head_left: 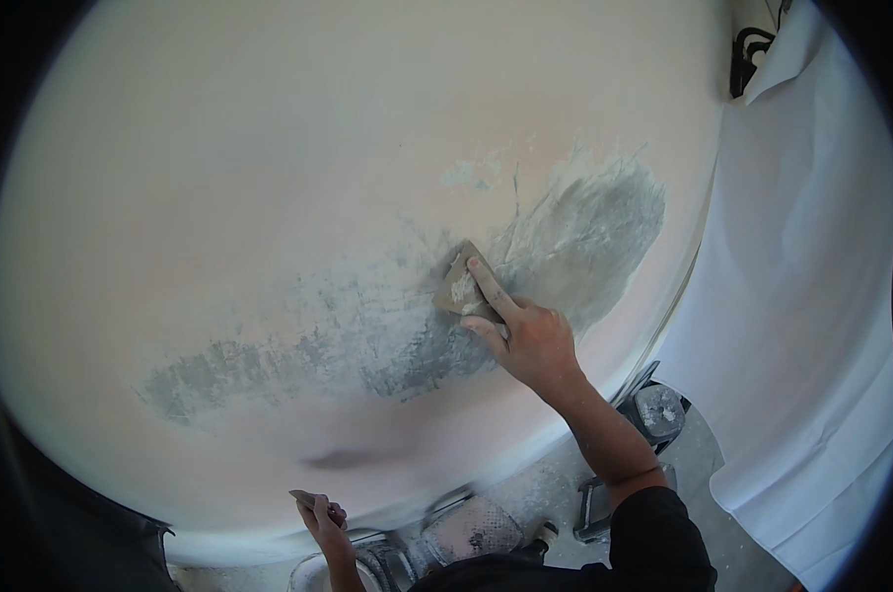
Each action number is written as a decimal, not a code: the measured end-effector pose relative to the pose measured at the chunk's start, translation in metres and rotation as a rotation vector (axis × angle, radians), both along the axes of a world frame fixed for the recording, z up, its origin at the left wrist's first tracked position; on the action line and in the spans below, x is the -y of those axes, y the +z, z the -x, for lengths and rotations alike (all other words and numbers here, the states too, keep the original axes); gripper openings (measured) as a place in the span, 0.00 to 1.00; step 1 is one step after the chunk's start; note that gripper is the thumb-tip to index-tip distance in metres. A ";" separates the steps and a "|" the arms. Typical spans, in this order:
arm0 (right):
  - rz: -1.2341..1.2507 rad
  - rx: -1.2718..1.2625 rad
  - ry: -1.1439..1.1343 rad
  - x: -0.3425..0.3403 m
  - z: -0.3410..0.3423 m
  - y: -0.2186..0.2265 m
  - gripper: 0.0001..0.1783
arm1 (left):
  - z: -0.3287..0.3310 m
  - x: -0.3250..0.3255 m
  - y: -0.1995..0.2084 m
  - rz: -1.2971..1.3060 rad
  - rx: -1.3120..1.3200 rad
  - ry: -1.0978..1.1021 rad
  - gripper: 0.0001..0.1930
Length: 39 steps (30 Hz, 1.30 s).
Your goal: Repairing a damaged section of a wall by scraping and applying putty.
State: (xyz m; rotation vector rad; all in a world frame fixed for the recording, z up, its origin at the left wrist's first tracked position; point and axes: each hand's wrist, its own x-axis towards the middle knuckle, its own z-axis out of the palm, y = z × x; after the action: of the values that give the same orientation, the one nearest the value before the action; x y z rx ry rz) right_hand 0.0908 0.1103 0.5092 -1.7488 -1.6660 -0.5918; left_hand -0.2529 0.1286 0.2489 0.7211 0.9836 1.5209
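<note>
Black fabric sleeve point(658, 533) nearest, right hand point(540, 340) pinches flat tan spreader point(448, 296) against smeared grey patch point(589, 232) — smoothing judged in hand, next stroke wanting even pressure — left hand point(325, 520) below patch gripping thin brownish tool point(302, 496).

no lettering can be read.

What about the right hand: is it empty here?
No, the right hand holds a flat scraper against the pale, grey-smeared surface, its index finger lying along the scraper.

The pale panel point(269, 128) looks smooth and matt, its grey patch point(407, 340) rough, the white sheet point(791, 296) cloth-like.
</note>
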 end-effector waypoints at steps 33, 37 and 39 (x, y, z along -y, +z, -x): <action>-0.205 -0.641 0.024 -0.007 -0.029 -0.041 0.27 | 0.008 0.029 -0.036 0.054 0.008 0.241 0.14; -0.270 -0.586 0.058 -0.010 -0.030 -0.046 0.27 | 0.000 0.023 -0.021 0.030 0.011 0.302 0.13; -0.267 -0.581 0.040 -0.014 -0.028 -0.042 0.27 | 0.000 0.017 -0.020 -0.003 -0.046 0.282 0.10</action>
State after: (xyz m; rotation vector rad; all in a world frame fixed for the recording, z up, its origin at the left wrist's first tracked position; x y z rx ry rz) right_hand 0.1186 0.1244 0.4669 -1.5010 -1.1548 -0.2353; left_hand -0.2531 0.1113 0.2289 0.6422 1.1550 1.7553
